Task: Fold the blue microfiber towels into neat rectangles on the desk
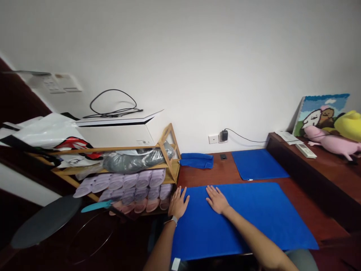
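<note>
Cloth (248, 207) lies flat on surface (208, 177), along near edge. L hand (179, 204) rests palm-down at cloth's far-L corner, R hand (217, 200) flat nr its far edge; hands apart, both open. 2nd cloth (258, 164) flat nr surface's far-R corner; 3rd cloth (196, 160), folded, at far-L corner, beside rack (166, 153) w/ slippers (143, 180). Adapter (224, 135) in wall (183, 75) socket past far edge.

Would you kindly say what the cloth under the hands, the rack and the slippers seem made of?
Cloth: probably fabric, soft and matte, lying flat without shine.
Rack: likely bamboo or wood, smooth, from its honey-coloured bars.
Slippers: perhaps smooth plastic or foam, from their thick moulded look.
</note>
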Demonstrator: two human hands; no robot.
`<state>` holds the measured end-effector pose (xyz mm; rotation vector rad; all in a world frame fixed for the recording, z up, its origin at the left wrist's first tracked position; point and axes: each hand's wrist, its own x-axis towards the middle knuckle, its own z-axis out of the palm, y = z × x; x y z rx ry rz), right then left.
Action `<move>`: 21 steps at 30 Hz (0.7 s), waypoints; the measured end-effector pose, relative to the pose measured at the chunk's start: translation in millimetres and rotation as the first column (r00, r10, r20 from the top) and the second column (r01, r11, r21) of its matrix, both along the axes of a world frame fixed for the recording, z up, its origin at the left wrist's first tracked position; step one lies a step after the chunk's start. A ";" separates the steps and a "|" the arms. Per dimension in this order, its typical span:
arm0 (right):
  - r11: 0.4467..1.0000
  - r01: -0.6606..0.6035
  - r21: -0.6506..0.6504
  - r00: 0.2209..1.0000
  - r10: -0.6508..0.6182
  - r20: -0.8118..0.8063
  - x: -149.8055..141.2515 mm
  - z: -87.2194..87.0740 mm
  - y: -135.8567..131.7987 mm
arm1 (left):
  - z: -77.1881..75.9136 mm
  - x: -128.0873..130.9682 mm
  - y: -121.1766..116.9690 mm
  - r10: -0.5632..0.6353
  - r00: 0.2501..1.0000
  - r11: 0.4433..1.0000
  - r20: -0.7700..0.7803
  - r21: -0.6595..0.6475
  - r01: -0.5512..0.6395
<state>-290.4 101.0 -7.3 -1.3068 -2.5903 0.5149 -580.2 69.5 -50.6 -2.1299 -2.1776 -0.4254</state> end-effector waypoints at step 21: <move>0.788 0.606 0.106 0.759 -0.613 0.218 392.9 -66.9 21.7 | 6.4 -4.7 6.3 -0.010 0.999 0.999 -0.049 -0.032 0.008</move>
